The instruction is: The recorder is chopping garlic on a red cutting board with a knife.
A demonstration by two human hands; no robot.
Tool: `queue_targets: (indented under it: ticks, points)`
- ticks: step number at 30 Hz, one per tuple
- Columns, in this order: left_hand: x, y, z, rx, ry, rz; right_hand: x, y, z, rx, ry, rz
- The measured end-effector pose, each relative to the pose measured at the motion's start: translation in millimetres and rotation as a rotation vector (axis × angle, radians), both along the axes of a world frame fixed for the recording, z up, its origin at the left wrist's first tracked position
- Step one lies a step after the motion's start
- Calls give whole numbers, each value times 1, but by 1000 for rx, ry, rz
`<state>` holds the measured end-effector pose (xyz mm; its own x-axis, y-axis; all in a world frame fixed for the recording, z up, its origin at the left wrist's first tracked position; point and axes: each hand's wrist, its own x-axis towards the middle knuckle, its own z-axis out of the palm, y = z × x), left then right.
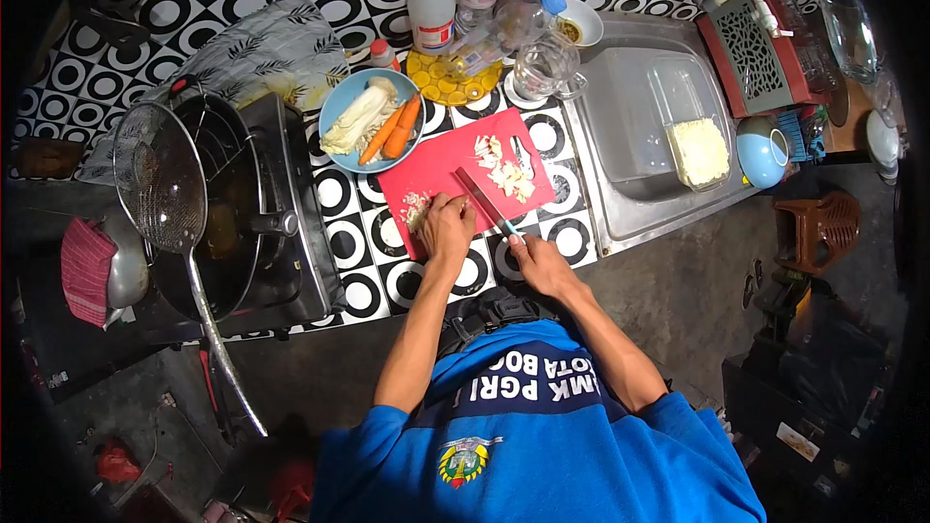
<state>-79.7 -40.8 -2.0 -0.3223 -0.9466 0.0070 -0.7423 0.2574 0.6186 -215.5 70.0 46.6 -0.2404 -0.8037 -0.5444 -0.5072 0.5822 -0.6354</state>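
A red cutting board (pixel 474 160) lies on the patterned tile counter before me. My right hand (pixel 539 261) grips a kitchen knife (pixel 488 202) by its light blue handle, the blade pointing away over the board. My left hand (pixel 445 229) rests on the board's left part, fingers drawn together; whether they pinch anything is hidden. Beside it sits a pile of finely chopped pale pieces (pixel 414 211). Larger pale slices (pixel 511 180) lie on the right, near the board's handle slot. A blue plate (pixel 336 103) past the board's left end holds carrots (pixel 401 129) and a pale leafy vegetable (pixel 363 116).
A gas stove (pixel 314 232) at left carries a dark wok (pixel 251 272) and a long-handled mesh strainer (pixel 161 174). Right is a steel sink (pixel 603 211) with a clear container (pixel 662 87) of pale yellow food. Bottles (pixel 431 0) and a glass jug (pixel 541 69) stand behind the board.
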Motion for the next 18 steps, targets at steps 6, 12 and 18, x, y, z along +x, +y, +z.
queue_targets:
  ticks: [6,12,18]
  points:
    - [6,-6,0,76,86,-33,3,-2,2,-42,-20,11]
    - [5,-8,0,112,56,-9,5,-5,3,-24,-16,28]
    - [5,-6,-1,57,48,-17,8,-10,6,-10,47,59]
